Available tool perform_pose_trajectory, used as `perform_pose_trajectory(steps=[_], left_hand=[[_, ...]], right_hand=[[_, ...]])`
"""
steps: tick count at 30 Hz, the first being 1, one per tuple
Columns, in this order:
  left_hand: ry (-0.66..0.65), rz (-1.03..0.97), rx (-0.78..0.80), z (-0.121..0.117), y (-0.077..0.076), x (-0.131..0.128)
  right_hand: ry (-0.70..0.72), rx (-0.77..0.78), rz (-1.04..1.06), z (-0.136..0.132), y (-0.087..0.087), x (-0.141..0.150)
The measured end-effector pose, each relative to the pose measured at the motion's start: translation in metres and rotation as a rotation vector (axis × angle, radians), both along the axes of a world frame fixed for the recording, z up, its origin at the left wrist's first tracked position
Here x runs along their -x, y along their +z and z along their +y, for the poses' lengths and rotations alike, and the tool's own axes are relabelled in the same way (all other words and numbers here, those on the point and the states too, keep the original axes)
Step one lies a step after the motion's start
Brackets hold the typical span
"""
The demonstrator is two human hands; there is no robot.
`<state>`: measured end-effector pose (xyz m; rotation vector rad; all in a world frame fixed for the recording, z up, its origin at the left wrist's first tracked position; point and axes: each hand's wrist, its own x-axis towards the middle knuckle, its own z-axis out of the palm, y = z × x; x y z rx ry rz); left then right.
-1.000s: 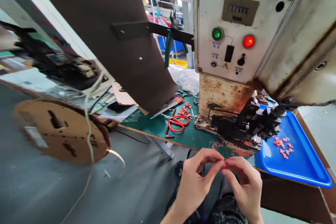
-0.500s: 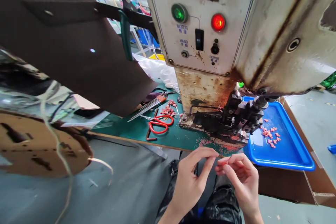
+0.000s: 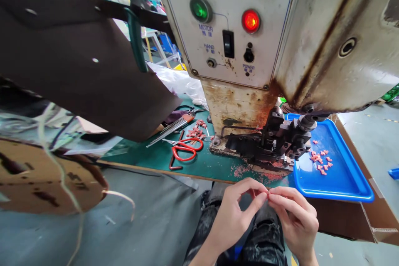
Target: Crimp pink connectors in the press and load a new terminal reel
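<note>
Both hands meet fingertip to fingertip over the lap, below the bench (image 3: 199, 162) edge: left hand (image 3: 235, 216) and right hand (image 3: 294, 218) each pinching a tiny red piece (image 3: 268, 192), fingers curled, wrists low.

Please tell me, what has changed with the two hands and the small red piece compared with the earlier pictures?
The fingertips parted half a second ago; now the left hand and right hand pinch together again at the small red piece. The red scissors, blue tray and its red pieces lie unchanged.
</note>
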<state>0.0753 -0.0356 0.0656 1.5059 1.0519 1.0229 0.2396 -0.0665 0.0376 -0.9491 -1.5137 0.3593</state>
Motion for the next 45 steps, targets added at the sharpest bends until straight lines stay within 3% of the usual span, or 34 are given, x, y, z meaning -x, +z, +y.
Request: perform_pose_trajectory(steps=[8, 12, 16, 21, 24, 31, 37, 41, 45], left_hand=[[-0.013, -0.004, 0.009, 0.008, 0.0, -0.005], [0.015, -0.015, 0.004, 0.008, -0.008, -0.005], [-0.09, 0.054, 0.057, -0.001, -0.035, -0.003], [-0.199, 0.23, 0.218, -0.023, -0.085, -0.005], [-0.23, 0.311, 0.315, -0.034, -0.107, -0.008], [-0.271, 0.386, 0.365, -0.041, -0.134, -0.007], [-0.256, 0.35, 0.37, -0.038, -0.168, -0.001], [-0.252, 0.354, 0.405, -0.035, -0.187, 0.003], [-0.246, 0.366, 0.411, -0.033, -0.197, 0.007]], right_hand=[[-0.022, 0.052, 0.026, 0.01, 0.0, -0.009], [-0.156, 0.123, 0.087, 0.025, -0.001, -0.018], [-0.284, 0.166, 0.141, 0.045, -0.004, -0.025], [-0.329, 0.153, 0.083, 0.059, 0.002, -0.022], [-0.337, 0.15, 0.04, 0.061, 0.007, -0.02], [-0.444, 0.144, 0.071, 0.057, 0.003, -0.032], [-0.338, 0.145, 0.022, 0.058, 0.003, -0.028], [-0.369, 0.093, 0.001, 0.063, 0.002, -0.022], [-0.404, 0.048, 0.002, 0.064, -0.002, -0.018]])
